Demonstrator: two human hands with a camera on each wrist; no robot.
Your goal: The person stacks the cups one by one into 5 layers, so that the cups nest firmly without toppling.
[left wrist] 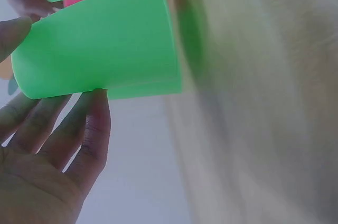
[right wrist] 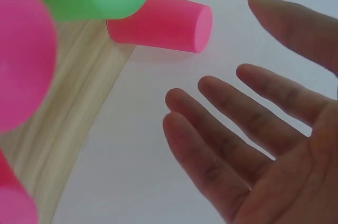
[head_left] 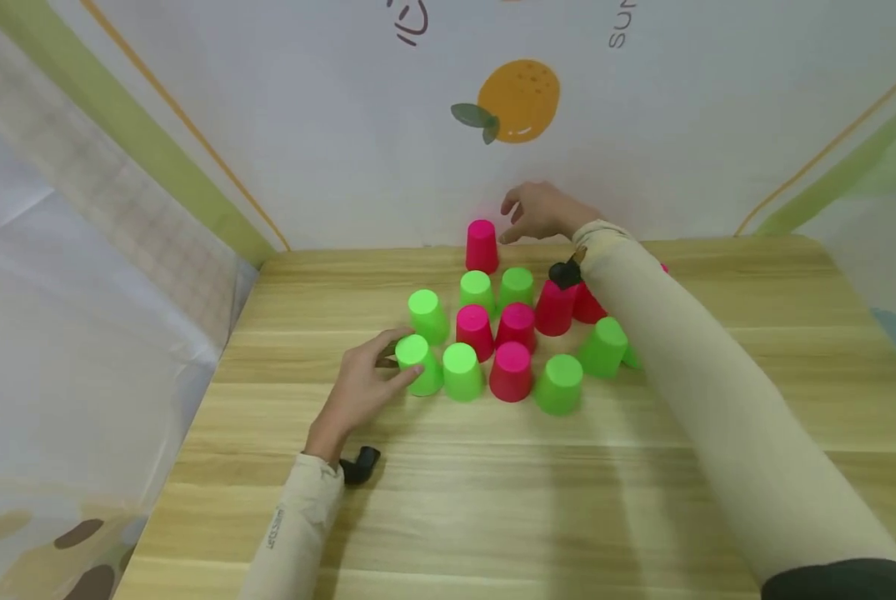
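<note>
At the left front of a group of upturned cups, my left hand (head_left: pixel 365 379) holds a green cup (head_left: pixel 421 367) between thumb and fingers. The left wrist view shows that green cup (left wrist: pixel 100 44) with fingertips along one side and the thumb on the other. Toward the back of the table, my right hand (head_left: pixel 543 212) hovers just right of a lone pink cup (head_left: pixel 482 247). In the right wrist view the fingers are spread apart with nothing between them, and the pink cup (right wrist: pixel 158 23) lies beyond their tips.
Several more green cups (head_left: pixel 463 372) and pink cups (head_left: pixel 511 372) stand upside down close together on the wooden table (head_left: pixel 448 500). My right sleeve (head_left: pixel 703 367) covers part of the group's right side. A fruit-printed white cloth (head_left: pixel 387 167) hangs behind the table.
</note>
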